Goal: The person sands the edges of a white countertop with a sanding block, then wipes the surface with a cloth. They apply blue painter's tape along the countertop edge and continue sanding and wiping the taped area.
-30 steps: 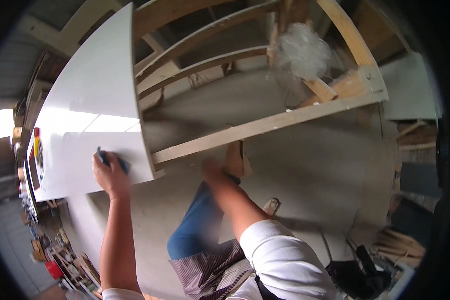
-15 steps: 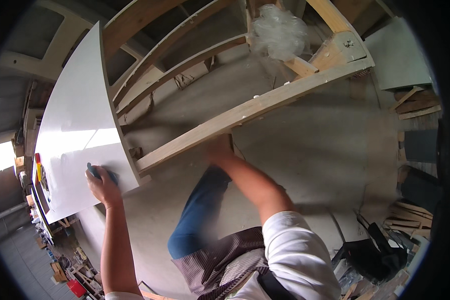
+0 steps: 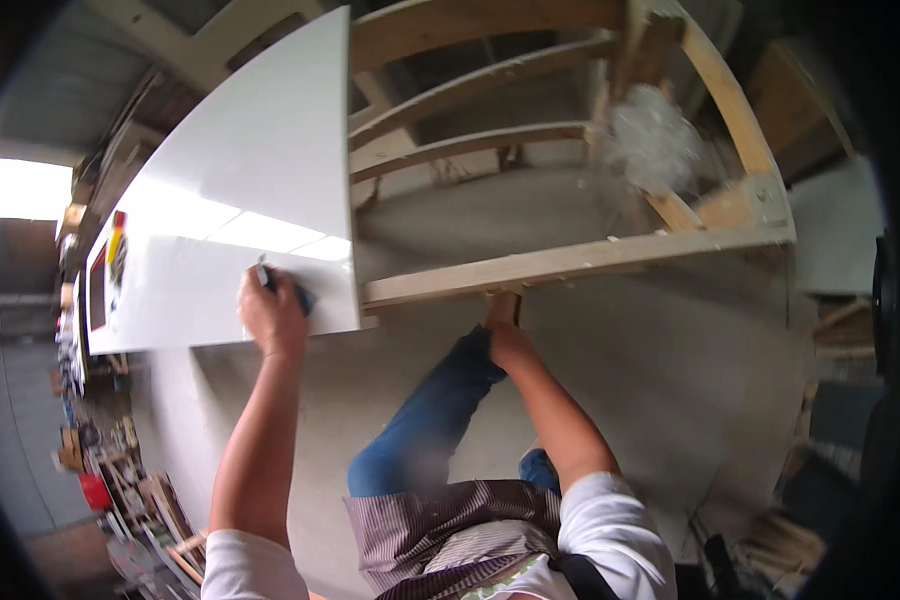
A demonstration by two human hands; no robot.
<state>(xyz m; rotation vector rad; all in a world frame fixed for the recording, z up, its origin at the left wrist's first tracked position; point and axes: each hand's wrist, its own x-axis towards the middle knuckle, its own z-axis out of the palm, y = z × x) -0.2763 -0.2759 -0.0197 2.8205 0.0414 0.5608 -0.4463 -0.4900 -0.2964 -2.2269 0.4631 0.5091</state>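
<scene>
My left hand [image 3: 274,318] is closed around a dark blue-grey hand tool [image 3: 304,296] on the glossy white panel [image 3: 200,210], close to its near right corner. The tool's exact kind is hidden by my fingers. Bent over my raised knee, my right hand [image 3: 510,345] is closed at a short brown piece of wood [image 3: 507,306] below the frame's near rail [image 3: 560,264]. Whether that piece belongs to the frame I cannot tell. The panel covers the left part of the curved wooden frame [image 3: 490,75].
A yellow-and-red tool [image 3: 117,236] lies at the panel's left edge. Crumpled clear plastic [image 3: 655,140] sits in the frame's right end. Scrap wood and a red container [image 3: 96,491] fill the lower left floor. A white board [image 3: 840,225] leans at the far right.
My view has turned, so the panel and frame appear further right and more level. My left hand still holds the tool near the panel's corner; my right hand stays by the brown wood.
</scene>
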